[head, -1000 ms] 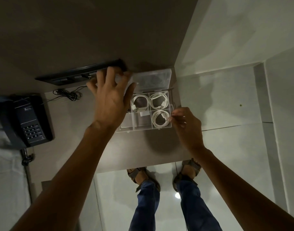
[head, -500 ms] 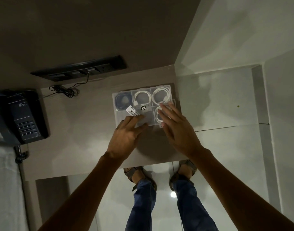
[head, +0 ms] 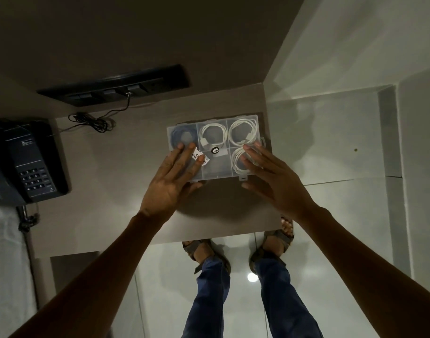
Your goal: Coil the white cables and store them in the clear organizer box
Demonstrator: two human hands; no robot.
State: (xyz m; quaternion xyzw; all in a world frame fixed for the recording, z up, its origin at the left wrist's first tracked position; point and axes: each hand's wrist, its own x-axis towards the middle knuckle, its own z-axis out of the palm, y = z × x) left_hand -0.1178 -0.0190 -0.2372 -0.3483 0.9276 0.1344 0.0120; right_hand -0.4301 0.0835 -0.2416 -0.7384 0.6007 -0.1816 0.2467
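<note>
The clear organizer box (head: 216, 174) lies on the brown desk with its lid down. Through the lid I see three coiled white cables (head: 213, 135), one in the back middle cell, one at the back right, one at the front right. A dark coil (head: 183, 137) fills the back left cell. My left hand (head: 171, 181) rests flat on the lid's front left part, fingers spread over a white label. My right hand (head: 270, 174) lies flat over the front right cell, thumb at the box's front edge near a latch tab (head: 243, 178).
A black desk phone (head: 26, 162) sits at the left. A black socket strip (head: 116, 86) runs along the wall, with a thin black wire bundle (head: 94, 120) below it. The desk's right edge is just beyond the box. My feet in sandals stand on the glossy floor.
A second ago the lid stood open with my left hand on it. It has since come down, and both hands now lie flatter and further up on the closed lid.
</note>
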